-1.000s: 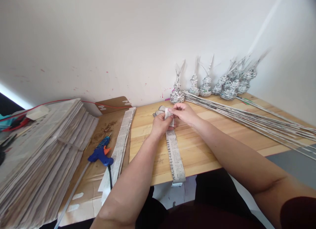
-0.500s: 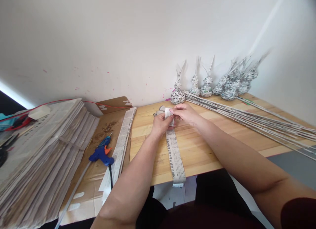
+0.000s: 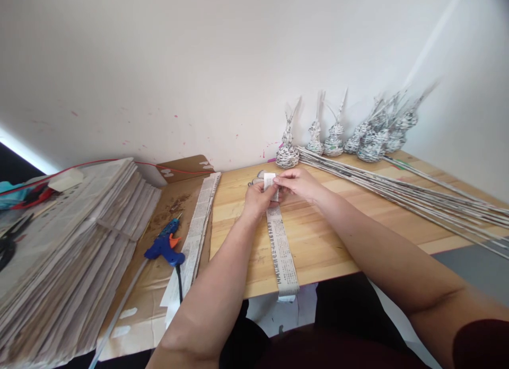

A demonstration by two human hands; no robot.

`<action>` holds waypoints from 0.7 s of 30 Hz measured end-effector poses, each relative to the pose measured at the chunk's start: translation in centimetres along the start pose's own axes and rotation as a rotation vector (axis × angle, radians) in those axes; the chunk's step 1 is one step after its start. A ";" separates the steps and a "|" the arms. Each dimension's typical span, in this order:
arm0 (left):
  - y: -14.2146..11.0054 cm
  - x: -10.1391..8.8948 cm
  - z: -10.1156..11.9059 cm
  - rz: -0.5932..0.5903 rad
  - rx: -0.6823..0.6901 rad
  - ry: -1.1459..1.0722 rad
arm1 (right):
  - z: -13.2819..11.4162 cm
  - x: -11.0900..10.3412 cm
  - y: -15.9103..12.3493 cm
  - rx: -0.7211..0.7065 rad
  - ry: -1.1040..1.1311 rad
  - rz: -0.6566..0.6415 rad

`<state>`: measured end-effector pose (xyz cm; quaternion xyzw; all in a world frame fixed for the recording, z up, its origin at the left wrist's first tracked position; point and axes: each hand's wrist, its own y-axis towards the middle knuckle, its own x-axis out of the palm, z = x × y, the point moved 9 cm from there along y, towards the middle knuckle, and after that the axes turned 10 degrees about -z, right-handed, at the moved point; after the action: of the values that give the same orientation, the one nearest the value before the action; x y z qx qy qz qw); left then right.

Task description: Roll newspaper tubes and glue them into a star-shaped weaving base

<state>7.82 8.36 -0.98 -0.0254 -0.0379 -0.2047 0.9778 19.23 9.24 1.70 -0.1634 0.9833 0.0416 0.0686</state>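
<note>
A long newspaper strip (image 3: 283,252) lies on the wooden table and hangs a little over its front edge. My left hand (image 3: 258,199) pinches the strip's far end between thumb and fingers, where a short white piece of the paper stands up. From the right, my right hand (image 3: 296,183) grips the same end with thumb and forefinger. The fingertips of both hands almost meet there. Just behind my left hand sits a small greyish object (image 3: 260,174), mostly hidden, so I cannot make out its kind.
Woven paper gourd shapes (image 3: 288,149) stand along the wall. Rolled paper sticks (image 3: 382,183) lie across the table's right side. At left are a blue glue gun (image 3: 165,249), a stack of newspaper strips (image 3: 201,220) on cardboard, and a tall newspaper pile (image 3: 91,252).
The strip's far end has shifted very slightly left in my fingers. Both hands keep their hold, and the view has moved a touch.
</note>
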 end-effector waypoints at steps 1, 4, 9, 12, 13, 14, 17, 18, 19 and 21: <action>0.0 -0.1 -0.1 0.007 -0.004 0.004 | 0.0 -0.1 0.0 -0.009 -0.003 0.007; 0.0 0.0 -0.3 0.007 -0.019 0.009 | 0.4 -0.2 0.2 -0.004 -0.010 0.029; 0.1 0.4 -0.6 -0.030 -0.039 -0.003 | 0.6 -0.7 0.3 0.009 -0.073 0.083; 0.2 0.5 -0.7 -0.015 -0.053 -0.006 | 0.5 -0.7 0.3 0.007 -0.112 0.083; 0.2 0.5 -0.7 -0.011 -0.054 -0.005 | 0.5 -0.6 0.4 0.008 -0.121 0.079; 0.2 0.5 -0.7 -0.009 -0.052 -0.002 | 0.5 -0.6 0.4 0.008 -0.130 0.075; 0.4 0.5 -0.7 -0.006 -0.047 0.005 | 0.3 -0.4 0.4 -0.008 -0.176 0.059; 0.4 0.4 -0.7 -0.004 -0.046 0.003 | 0.2 -0.4 0.4 -0.017 -0.201 0.053; 0.4 0.4 -0.7 0.000 -0.045 0.003 | 0.1 -0.3 0.4 -0.024 -0.228 0.049; 0.4 0.3 -0.7 0.006 -0.043 0.004 | -0.1 -0.3 0.4 -0.028 -0.276 0.042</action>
<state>8.32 8.55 -1.68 -0.0461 -0.0314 -0.2023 0.9777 19.36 9.65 1.81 -0.1365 0.9670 0.0789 0.2000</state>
